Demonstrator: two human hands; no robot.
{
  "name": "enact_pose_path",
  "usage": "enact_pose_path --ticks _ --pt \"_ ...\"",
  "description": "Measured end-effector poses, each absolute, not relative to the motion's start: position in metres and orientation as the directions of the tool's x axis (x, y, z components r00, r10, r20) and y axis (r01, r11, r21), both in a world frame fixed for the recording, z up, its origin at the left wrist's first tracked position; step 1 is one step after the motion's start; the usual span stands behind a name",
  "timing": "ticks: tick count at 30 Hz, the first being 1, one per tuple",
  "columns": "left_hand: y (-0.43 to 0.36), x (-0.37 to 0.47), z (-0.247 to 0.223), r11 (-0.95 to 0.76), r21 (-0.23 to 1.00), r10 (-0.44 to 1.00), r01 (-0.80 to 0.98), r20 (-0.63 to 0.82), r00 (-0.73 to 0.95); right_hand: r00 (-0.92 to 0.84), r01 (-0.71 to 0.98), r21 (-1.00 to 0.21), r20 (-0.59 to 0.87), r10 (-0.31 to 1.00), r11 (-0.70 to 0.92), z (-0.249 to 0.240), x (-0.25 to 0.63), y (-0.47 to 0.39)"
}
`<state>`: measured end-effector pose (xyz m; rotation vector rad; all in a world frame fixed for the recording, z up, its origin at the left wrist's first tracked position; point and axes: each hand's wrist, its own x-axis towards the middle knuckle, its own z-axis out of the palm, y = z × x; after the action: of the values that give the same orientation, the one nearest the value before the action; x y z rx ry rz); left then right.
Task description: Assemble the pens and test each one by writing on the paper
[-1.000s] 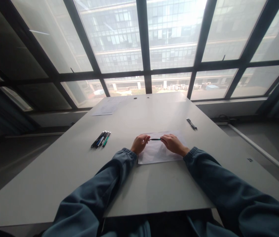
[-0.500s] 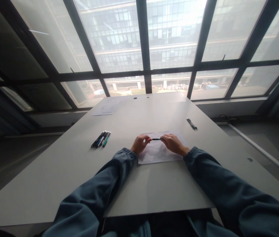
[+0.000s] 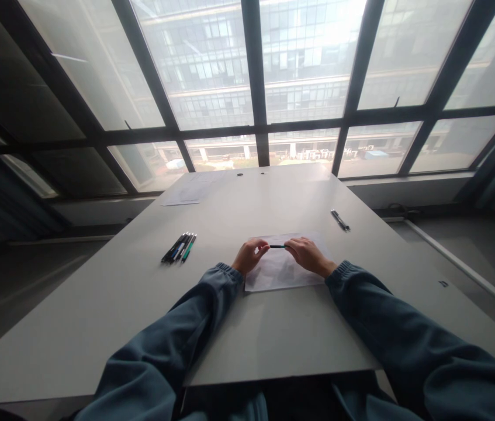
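A dark pen with a green part (image 3: 277,246) is held level between both hands, above a sheet of paper (image 3: 284,275) on the white table. My left hand (image 3: 251,255) pinches its left end, and my right hand (image 3: 307,255) grips its right end. The fingers cover both tips of the pen. Left of the hands lies a row of several pens (image 3: 179,248), dark ones with a green one at the right side.
Another pen or pair of pens (image 3: 340,220) rests at the right on the table (image 3: 142,327). Papers (image 3: 186,190) lie at the far left corner. A small dark mark or object (image 3: 443,283) is near the right edge. Windows stand behind the table.
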<state>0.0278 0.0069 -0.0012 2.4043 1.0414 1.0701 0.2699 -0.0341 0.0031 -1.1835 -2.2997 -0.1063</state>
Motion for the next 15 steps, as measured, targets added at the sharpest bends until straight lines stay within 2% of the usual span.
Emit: enact_pose_path --ticks 15 --pt "0.0076 0.0256 0.0022 -0.785 0.491 0.619 0.377 0.64 0.455 -0.489 0.748 -0.18 0.5 0.714 0.639 0.0033 0.2702 -0.0354"
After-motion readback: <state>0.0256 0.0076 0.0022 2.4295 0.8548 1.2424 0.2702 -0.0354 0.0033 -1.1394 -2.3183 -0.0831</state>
